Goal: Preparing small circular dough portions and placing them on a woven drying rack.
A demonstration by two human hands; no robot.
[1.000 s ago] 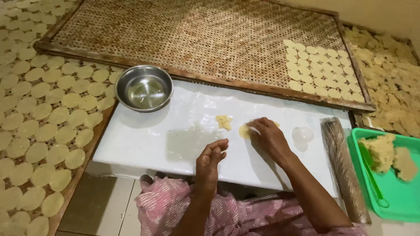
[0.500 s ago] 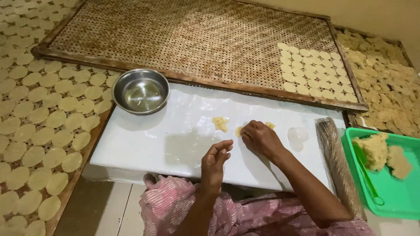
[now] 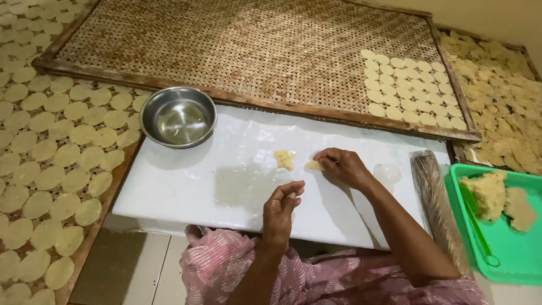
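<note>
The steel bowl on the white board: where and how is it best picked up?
Probably by the rim of the steel bowl, from above at its near edge: it stands upright and open, its rolled lip is exposed all round, and nothing crowds it on the white board.

White board (image 3: 226, 192) carries steel bowl (image 3: 178, 116), dough bits (image 3: 284, 159) (small, pale).

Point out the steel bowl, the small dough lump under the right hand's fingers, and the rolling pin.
steel bowl (image 3: 178, 116), head view, on its shiny inner bottom.
small dough lump (image 3: 312, 165), head view, on its exposed left edge.
rolling pin (image 3: 437, 197), head view, on its plastic-wrapped middle.
</note>
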